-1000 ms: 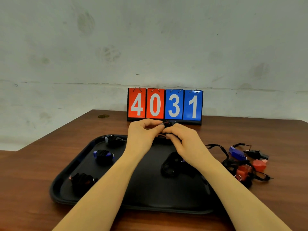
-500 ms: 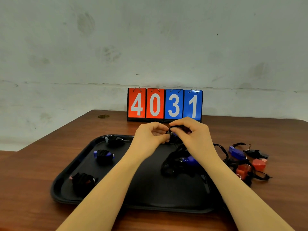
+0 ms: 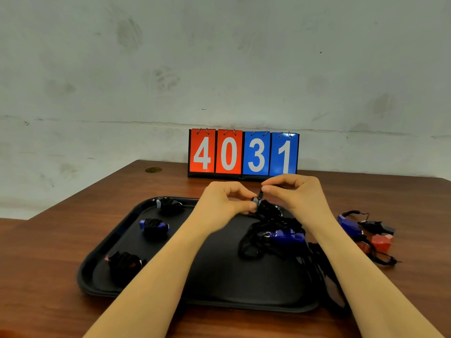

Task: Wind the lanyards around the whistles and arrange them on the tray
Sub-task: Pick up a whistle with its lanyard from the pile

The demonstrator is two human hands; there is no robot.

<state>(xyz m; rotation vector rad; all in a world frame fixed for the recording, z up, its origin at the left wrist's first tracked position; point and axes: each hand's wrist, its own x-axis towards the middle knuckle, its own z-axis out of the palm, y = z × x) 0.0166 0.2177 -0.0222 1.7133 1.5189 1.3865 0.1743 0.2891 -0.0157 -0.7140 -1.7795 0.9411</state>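
Note:
A black tray (image 3: 219,284) lies on the brown table. Along its left side sit three whistles wound in black lanyard: one at the back (image 3: 170,205), a blue one (image 3: 154,226), and one at the front (image 3: 124,262). Over the tray's far edge my left hand (image 3: 224,203) pinches a small dark whistle (image 3: 255,200). My right hand (image 3: 295,193) pinches its black lanyard (image 3: 260,195) just above it. A blue whistle (image 3: 288,235) with a loose tangled black lanyard lies on the tray under my right wrist.
Right of the tray lies a pile of unwound whistles: a blue one (image 3: 347,224), a black one (image 3: 375,226) and a red one (image 3: 380,242), with loose black cords. A flip scoreboard (image 3: 242,153) reading 4031 stands at the back against the wall.
My right hand has lifted up and to the right, drawing the lanyard away from the whistle. My left hand has shifted slightly right and kept its grip. The blue whistle beneath came into view.

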